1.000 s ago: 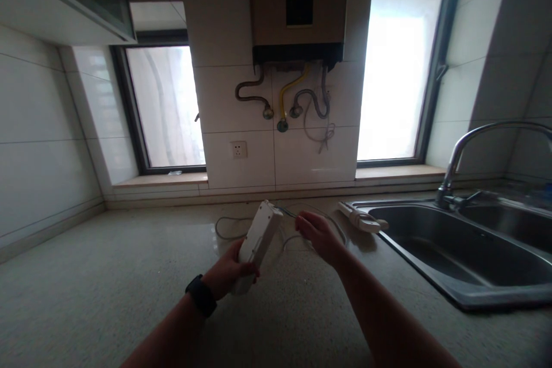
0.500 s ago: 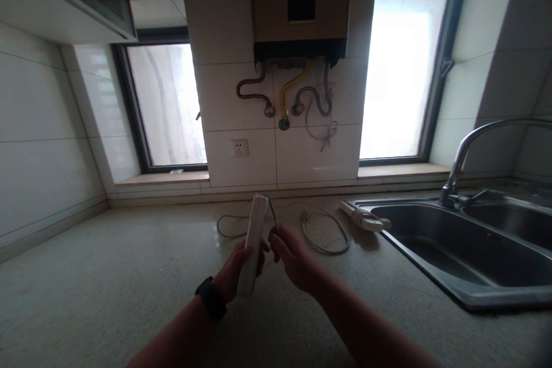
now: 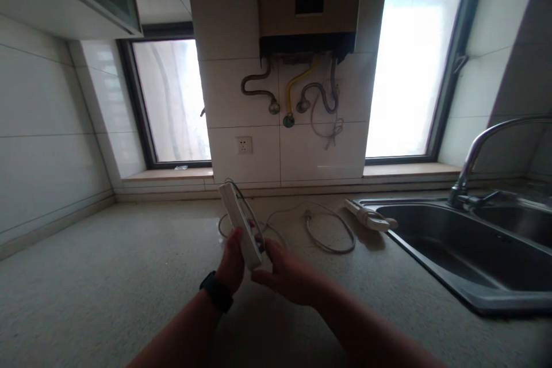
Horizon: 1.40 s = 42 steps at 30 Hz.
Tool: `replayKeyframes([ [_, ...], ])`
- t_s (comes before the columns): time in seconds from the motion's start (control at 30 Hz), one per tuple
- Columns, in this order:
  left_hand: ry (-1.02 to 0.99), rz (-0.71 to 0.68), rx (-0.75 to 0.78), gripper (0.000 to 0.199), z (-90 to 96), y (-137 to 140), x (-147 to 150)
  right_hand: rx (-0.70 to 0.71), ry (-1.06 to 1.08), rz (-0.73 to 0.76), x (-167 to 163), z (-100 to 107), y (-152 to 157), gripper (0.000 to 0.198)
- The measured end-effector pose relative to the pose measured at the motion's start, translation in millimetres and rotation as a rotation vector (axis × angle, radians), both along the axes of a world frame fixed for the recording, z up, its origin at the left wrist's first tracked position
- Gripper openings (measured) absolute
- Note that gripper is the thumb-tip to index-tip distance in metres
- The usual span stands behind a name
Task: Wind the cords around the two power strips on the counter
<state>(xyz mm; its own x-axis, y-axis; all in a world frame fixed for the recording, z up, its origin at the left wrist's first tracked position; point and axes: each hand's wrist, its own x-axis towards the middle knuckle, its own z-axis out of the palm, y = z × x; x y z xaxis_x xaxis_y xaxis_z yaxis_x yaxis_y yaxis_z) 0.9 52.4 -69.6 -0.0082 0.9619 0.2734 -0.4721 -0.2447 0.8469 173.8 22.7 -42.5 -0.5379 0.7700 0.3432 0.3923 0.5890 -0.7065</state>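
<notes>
A long white power strip [image 3: 240, 223] is raised over the counter, its top leaning to the left. My left hand [image 3: 232, 260] is wrapped round its middle, with a dark watch on the wrist. At the lower right end of the strip is my right hand [image 3: 284, 271], its fingers closed on the grey cord [image 3: 246, 205] that runs along the strip's right side. The right thumb lies by the strip's lower end. From there the cord trails over the counter in a loose loop [image 3: 344, 249] with a plug [image 3: 307, 216] at its end.
A second white power strip [image 3: 367, 217], its cord wound round it, lies against the left rim of the sink [image 3: 425, 264]. A faucet [image 3: 463, 169] rises behind the sink. On the wall are a socket [image 3: 244, 145] and a water heater [image 3: 276, 0] with pipes beneath.
The power strip has tipped from leaning right to leaning left. My right hand has come down to its lower end, drawing the cord along its side. The view has shifted slightly.
</notes>
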Motion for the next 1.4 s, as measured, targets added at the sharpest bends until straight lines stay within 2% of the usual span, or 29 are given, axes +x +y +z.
replayKeyframes([
  [0.13, 0.039, -0.003, 0.012, 0.073, -6.3, 4.0, -6.0, -0.076, 0.11, 0.067, -7.6, -5.9, -0.3, 0.047],
  [0.23, 0.121, -0.023, 0.069, 0.073, -8.9, 7.1, -9.0, -0.037, 0.116, -0.017, -5.3, -7.4, 3.2, 0.046],
  [0.3, 0.261, 0.055, 0.155, 0.066, -6.9, 9.3, -10.0, 0.035, 0.064, -0.114, 1.7, -6.2, 7.7, 0.049],
  [0.37, 0.431, 0.23, 0.259, 0.058, -2.8, 11.5, -11.2, 0.123, -0.023, -0.219, 11.1, -4.0, 13.5, 0.056],
  [0.43, 0.575, 0.445, 0.371, 0.062, 2.5, 13.2, -13.8, 0.204, -0.125, -0.317, 20.4, -2.0, 20.1, 0.061],
  [0.5, 0.678, 0.675, 0.504, 0.085, 8.8, 13.1, -18.8, 0.262, -0.214, -0.387, 27.2, -1.4, 26.2, 0.062],
  [0.6, 0.843, 1.005, 0.753, 0.119, 20.5, 7.5, -29.2, 0.302, -0.297, -0.414, 31.3, -3.2, 32.3, 0.062],
  [0.67, 1.007, 1.097, 0.921, 0.119, 28.9, 0.3, -33.1, 0.312, -0.345, -0.429, 31.0, -4.6, 34.0, 0.062],
  [0.73, 1.222, 1.031, 1.013, 0.097, 36.3, -7.8, -30.4, 0.328, -0.405, -0.453, 29.6, -5.0, 33.6, 0.062],
  [0.8, 1.433, 0.919, 0.988, 0.077, 40.8, -14.9, -20.9, 0.36, -0.471, -0.47, 27.5, -4.3, 31.1, 0.062],
  [0.9, 1.608, 0.783, 0.932, 0.065, 41.3, -20.6, -2.6, 0.436, -0.57, -0.452, 23.3, -2.0, 23.6, 0.061],
  [1.0, 1.712, 0.83, 0.821, 0.051, 38.7, -20.4, 6.8, 0.526, -0.649, -0.403, 19.3, 1.7, 15.4, 0.061],
  [1.1, 1.783, 0.837, 0.757, 0.039, 38.1, -16.4, 3.1, 0.563, -0.674, -0.375, 18.9, 7.2, 11.9, 0.064],
  [1.2, 1.791, 0.747, 0.742, 0.036, 39.2, -11.0, -6.0, 0.56, -0.636, -0.355, 23.3, 12.9, 14.7, 0.063],
  [1.4, 1.773, 0.662, 0.782, 0.054, 39.0, -3.3, -16.9, 0.561, -0.479, -0.264, 39.0, 17.9, 23.4, 0.063],
])
